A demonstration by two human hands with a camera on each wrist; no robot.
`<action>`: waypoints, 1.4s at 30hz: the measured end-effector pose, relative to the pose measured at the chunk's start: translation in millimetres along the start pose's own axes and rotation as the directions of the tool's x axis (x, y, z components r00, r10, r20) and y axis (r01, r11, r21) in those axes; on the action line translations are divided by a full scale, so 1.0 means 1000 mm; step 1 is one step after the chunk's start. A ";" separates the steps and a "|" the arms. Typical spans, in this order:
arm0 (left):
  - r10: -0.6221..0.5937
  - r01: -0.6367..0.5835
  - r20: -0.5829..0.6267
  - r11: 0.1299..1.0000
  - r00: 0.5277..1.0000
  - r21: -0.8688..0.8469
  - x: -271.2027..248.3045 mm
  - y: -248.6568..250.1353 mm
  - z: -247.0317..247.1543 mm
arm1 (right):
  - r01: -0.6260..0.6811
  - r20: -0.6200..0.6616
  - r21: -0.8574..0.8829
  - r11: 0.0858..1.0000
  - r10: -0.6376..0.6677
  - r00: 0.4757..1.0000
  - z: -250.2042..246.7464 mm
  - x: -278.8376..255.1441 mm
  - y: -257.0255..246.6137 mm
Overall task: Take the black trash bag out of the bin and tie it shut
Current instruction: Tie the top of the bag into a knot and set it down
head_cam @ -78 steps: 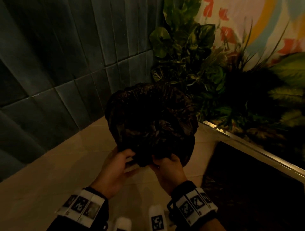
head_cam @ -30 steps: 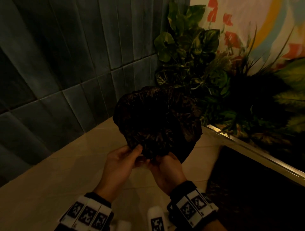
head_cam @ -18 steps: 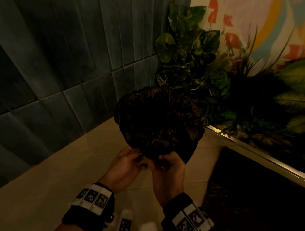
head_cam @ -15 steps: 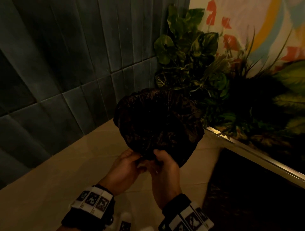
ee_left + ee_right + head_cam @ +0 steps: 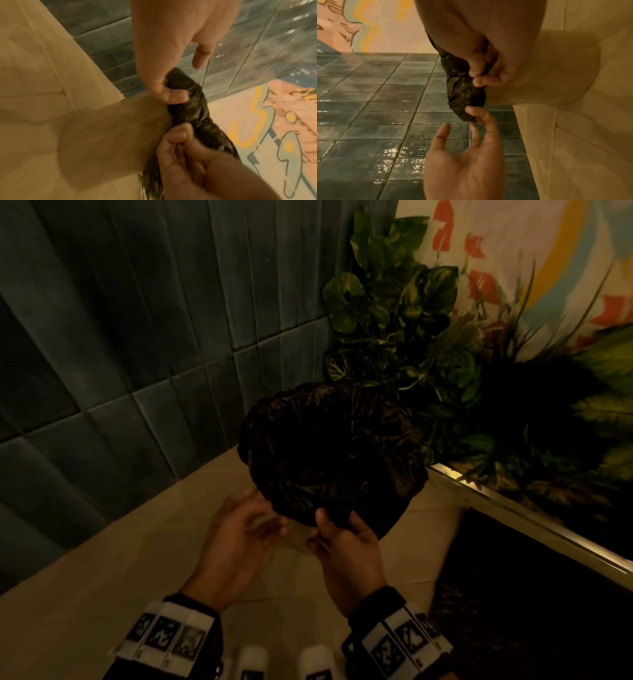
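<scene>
Crinkled black plastic trash bag (image 5: 329, 453) held up above beige floor tiles (image 5: 85, 594), neck twisted. Pinched at the neck by right hand (image 5: 346, 546); left hand (image 5: 236, 539) loosely spread, fingertips at the bag's tail.

A wall of dark blue-green tiles (image 5: 144, 344) fills the left and upper part of the head view, its glaze catching small glints of light in the wrist views. Below it runs a pale beige tiled floor (image 5: 102, 594). In the corner stands a cluster of leafy green plants (image 5: 394, 313), some leaves variegated, with darker spiky foliage (image 5: 534, 405) just to their right. Behind them is a painted mural (image 5: 507, 251) in cream, with red, yellow and light blue shapes. A metal-edged ledge (image 5: 534, 525) runs diagonally beneath the plants, and a dark panel (image 5: 534, 604) lies below it
</scene>
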State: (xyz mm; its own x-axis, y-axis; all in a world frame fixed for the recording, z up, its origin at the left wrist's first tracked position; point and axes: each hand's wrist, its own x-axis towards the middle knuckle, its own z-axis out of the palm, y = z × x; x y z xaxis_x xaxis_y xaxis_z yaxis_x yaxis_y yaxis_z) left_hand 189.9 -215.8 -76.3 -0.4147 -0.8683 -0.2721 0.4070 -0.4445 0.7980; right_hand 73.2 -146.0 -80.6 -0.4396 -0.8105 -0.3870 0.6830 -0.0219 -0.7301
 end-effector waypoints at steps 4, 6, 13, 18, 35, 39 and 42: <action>0.042 -0.042 -0.048 0.999 0.998 0.008 0.008 0.017 0.006 | -0.002 -0.012 0.091 0.996 0.003 1.000 0.006 0.002 -0.002; 0.098 -0.090 -0.086 0.991 0.991 0.099 0.015 0.019 0.012 | -0.007 -0.005 0.123 0.992 0.008 1.000 0.010 0.000 -0.005; -0.032 0.031 -0.019 0.999 0.999 -0.015 0.028 0.017 0.017 | 0.044 0.034 0.271 0.962 -0.056 0.998 0.016 -0.009 -0.017; -0.105 0.104 -0.028 0.994 0.994 -0.040 0.034 0.014 0.014 | 0.050 0.003 0.069 0.996 -0.050 0.999 0.026 -0.002 -0.024; 0.131 0.067 -0.108 0.280 0.986 0.958 0.109 0.069 0.053 | -0.098 -0.026 -0.031 0.995 0.097 0.995 0.037 0.010 -0.040; 0.040 0.079 -0.084 0.128 0.996 0.989 0.111 0.072 0.056 | -0.136 -0.033 0.038 0.990 0.137 0.990 0.042 0.008 -0.036; 0.006 0.053 -0.052 -0.009 0.999 0.999 0.109 0.079 0.058 | -0.143 -0.003 0.125 0.982 0.144 0.990 0.047 0.002 -0.029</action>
State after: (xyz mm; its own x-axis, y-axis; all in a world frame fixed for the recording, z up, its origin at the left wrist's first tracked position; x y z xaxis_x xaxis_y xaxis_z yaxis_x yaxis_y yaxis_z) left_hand 130.1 -332.8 -11.9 -0.3689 -0.8814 -0.2950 -0.8383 0.1784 0.5152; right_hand 79.7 -174.2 -33.6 -0.3382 -0.8035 -0.4899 0.8061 0.0213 -0.5914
